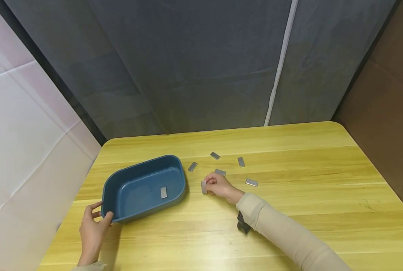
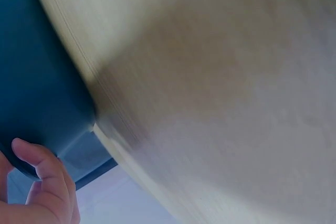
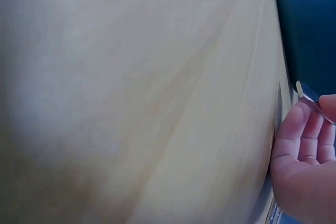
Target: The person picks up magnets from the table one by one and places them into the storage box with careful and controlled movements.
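Note:
My left hand (image 1: 94, 229) grips the near left corner of a blue plastic basin (image 1: 143, 212), thumb and fingers on either side of its rim. In the left wrist view, the curled fingers (image 2: 50, 177) overlap the basin's edge. One small flat grey metal rectangle (image 1: 163, 192) lies on the basin's floor. To the right of the basin, my right hand (image 1: 219, 186) pinches another such metal rectangle (image 1: 204, 187) between thumb and fingers. The right wrist view shows this held rectangle (image 3: 314, 107) edge-on. Partly hidden behind the right hand, one more rectangle (image 1: 220, 172) lies on the table.
Several more grey rectangles lie scattered around the right hand, among them one at the far side (image 1: 215, 155) and one to the right (image 1: 251, 182). Beneath everything is a yellow wood-grain table (image 1: 306, 165). A dark grey curtain (image 1: 194, 67) hangs behind it.

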`<state>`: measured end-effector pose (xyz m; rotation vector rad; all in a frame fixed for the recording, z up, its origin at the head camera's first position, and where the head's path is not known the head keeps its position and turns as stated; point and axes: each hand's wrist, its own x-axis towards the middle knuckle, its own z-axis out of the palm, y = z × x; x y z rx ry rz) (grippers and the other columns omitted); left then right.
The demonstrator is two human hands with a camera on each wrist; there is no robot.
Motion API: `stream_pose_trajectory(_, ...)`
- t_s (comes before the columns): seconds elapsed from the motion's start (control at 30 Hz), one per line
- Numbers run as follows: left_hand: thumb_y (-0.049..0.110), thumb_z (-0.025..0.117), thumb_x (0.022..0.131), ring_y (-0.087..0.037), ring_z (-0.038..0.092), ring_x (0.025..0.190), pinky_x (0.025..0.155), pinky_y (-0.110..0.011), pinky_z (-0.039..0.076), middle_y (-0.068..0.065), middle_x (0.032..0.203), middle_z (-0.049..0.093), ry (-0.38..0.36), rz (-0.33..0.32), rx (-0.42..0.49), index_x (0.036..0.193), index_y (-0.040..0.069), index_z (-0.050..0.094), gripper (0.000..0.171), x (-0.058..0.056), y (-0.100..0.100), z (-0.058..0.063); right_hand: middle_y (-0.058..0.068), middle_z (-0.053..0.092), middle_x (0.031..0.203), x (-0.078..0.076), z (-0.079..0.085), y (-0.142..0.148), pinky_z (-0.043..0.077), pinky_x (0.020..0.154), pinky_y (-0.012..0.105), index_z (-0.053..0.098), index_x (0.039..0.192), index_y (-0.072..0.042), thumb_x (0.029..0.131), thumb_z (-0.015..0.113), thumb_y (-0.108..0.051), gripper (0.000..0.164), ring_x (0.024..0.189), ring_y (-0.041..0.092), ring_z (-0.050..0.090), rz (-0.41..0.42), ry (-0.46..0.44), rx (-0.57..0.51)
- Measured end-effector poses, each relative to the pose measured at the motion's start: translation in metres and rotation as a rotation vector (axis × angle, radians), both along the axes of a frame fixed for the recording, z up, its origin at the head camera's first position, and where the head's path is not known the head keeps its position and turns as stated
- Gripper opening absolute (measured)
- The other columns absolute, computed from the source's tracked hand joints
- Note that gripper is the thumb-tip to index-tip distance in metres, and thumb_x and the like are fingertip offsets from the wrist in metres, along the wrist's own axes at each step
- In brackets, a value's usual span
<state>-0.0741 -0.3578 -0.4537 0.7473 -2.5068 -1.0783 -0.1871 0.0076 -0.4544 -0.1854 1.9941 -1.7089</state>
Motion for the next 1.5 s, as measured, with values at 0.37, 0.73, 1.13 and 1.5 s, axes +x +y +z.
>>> stream_pose_trajectory(0.37,0.014,0.055,0.076,-0.014,0.058,0.044,0.041,-0.024,0.048,-0.016,0.091,0.056,0.015,0.013,-0.039,0.122,0.013,0.045,0.047,-0.007,-0.016,-0.02,0.004,0.05,0.081,0.002,0.007,-0.002,0.049,0.064,0.026,0.051,0.104,0.0,0.081,0.054,-0.004,0.024,0.067,0.014,0.05,0.018,-0.002,0.003)
stream_pose_trajectory(0.73,0.012,0.056,0.076,-0.013,0.057,0.044,0.042,-0.022,0.047,-0.016,0.09,0.056,0.034,0.005,-0.055,0.121,0.011,0.046,0.046,-0.007,-0.013,-0.019,0.005,0.051,0.082,0.003,0.012,-0.007,0.045,0.057,0.022,0.051,0.103,-0.001,0.079,0.055,-0.005,0.024,0.062,0.013,0.049,0.027,0.02,0.004)
stream_pose_trajectory(1.13,0.013,0.055,0.076,-0.014,0.058,0.044,0.042,-0.023,0.047,-0.018,0.093,0.057,0.017,0.002,-0.048,0.122,0.011,0.045,0.047,-0.004,-0.011,-0.015,0.007,0.051,0.087,0.009,0.029,-0.018,0.043,0.055,0.025,0.052,0.103,0.001,0.081,0.054,-0.004,0.022,0.064,0.016,0.047,0.016,0.061,-0.041)
stream_pose_trajectory(1.5,0.011,0.056,0.076,-0.013,0.057,0.043,0.041,-0.022,0.047,-0.018,0.09,0.055,0.028,-0.002,-0.016,0.122,0.008,0.044,0.047,-0.003,-0.008,-0.012,0.006,0.05,0.087,0.012,0.041,-0.033,0.047,0.059,0.028,0.053,0.102,0.003,0.08,0.056,-0.003,0.023,0.069,0.015,0.05,0.019,0.076,-0.076)
